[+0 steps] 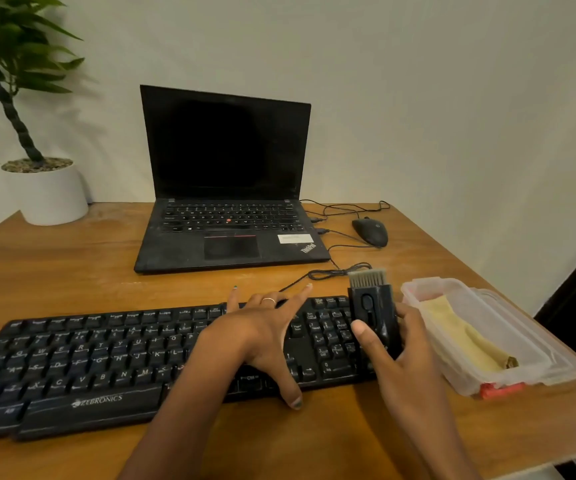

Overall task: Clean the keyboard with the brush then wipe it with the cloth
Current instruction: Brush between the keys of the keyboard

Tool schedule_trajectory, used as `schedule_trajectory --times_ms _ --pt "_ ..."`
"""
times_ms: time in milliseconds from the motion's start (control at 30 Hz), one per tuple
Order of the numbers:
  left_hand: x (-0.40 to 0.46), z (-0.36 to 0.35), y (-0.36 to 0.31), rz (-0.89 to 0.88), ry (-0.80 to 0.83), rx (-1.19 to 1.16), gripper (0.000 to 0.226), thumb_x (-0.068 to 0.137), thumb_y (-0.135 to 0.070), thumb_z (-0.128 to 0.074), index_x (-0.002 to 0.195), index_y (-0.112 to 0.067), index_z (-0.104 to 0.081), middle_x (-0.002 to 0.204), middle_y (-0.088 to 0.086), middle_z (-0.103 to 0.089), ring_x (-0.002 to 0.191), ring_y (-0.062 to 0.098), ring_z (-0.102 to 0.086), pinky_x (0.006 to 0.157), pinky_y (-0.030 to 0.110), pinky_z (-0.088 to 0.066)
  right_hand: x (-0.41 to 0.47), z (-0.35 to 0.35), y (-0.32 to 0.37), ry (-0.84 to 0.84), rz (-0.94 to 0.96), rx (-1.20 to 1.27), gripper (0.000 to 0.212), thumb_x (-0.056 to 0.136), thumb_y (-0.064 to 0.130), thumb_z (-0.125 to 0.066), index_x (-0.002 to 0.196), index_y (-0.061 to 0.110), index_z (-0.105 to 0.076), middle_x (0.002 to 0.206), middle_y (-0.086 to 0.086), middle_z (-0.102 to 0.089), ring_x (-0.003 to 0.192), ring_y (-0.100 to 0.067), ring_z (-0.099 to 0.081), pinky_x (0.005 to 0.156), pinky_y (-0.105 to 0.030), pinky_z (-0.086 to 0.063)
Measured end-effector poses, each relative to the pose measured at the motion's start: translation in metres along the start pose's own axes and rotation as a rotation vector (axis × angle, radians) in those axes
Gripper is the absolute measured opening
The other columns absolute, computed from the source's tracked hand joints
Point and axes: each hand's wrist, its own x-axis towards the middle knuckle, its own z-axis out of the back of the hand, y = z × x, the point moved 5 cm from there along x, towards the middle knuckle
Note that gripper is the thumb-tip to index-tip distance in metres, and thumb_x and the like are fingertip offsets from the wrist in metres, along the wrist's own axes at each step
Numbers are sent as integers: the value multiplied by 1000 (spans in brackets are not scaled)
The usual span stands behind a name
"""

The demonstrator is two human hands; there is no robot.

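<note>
L hand [265, 336] lies flat, fingers spread, pinning black full-size plastic keyboard [106, 362]; R hand [406, 355] grips black bristle brush [373, 306], bristles beyond fingertips, prob pre-sweep.

The left hand [262, 337] lies flat with fingers spread wide, thumb pointing toward the near edge. The right hand [404, 351] is curled in a grip, thumb up.

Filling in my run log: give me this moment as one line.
step: brushing not begun | right hand: holds brush, bristles up | left hand: flat on keyboard | cloth: in container
</note>
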Motion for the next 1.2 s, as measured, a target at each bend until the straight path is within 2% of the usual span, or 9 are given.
schedule_trajectory --times_ms 167,333,400,533,600,733,867,1033,1200 --pt "1 2 10 16 -8 -42 144 55 -66 -81 139 -47 34 162 1 10 147 23 17 106 59 25 20 -6 8 -40 57 37 20 84 36 -60 99 41 -48 92 13 -61 85 2 -59 61 -16 -46" --pt "5 2 2 -19 -76 -62 141 56 -69 -78 141 -47 32 162 4 5 147 23 15 100 56 31 62 4 21 -69 161 54 36 80 36 -66 112 44 -49 99 15 -61 87 -3 -62 57 -16 -52" --pt "6 1 -2 -32 -91 -62 140 57 -70 -77 141 -46 32 162 4 4 147 23 14 101 57 31 80 8 19 -74 139 49 41 78 38 -69 115 43 -53 103 9 -63 79 -12 -67 57 -26 -57" --pt "8 0 -4 -42 -101 -69 139 57 -72 -75 140 -44 33 163 2 3 148 21 13 103 57 31 99 12 15 -153 166 20 29 75 33 -73 102 30 -62 86 8 -63 58 -14 -65 47 -17 -52" --pt "8 -1 -3 -31 -92 -57 139 58 -74 -74 143 -40 31 163 0 4 147 20 13 103 56 33 101 11 7 -173 137 92 27 74 31 -74 97 28 -62 85 7 -63 64 -13 -65 49 -14 -50" --pt "8 -2 -3 -5 -63 6 137 60 -76 -69 151 -24 18 162 -3 10 147 16 16 103 55 33 104 13 -4 -213 74 200 25 71 26 -78 91 25 -64 83 10 -66 73 1 -62 69 -24 -54" --pt "9 -4 -5 1 -45 17 136 59 -79 -67 152 -22 16 161 -4 13 146 15 19 105 56 32 99 14 0 -222 150 171 24 77 24 -73 98 15 -65 85 9 -65 72 11 -57 61 -5 -45" --pt "8 -6 -5 7 -20 13 135 61 -79 -66 152 -22 16 161 -4 16 145 14 22 105 55 31 94 3 2 -167 223 -46 24 78 36 -68 97 23 -60 89 6 -63 84 -6 -59 70 -19 -48" --pt "8 -6 -5 0 -21 7 135 61 -78 -66 152 -22 16 161 -4 17 145 14 21 106 54 31 96 -3 -3 -23 153 -52 14 83 26 -64 89 18 -56 82 1 -61 82 -12 -60 65 -22 -48"
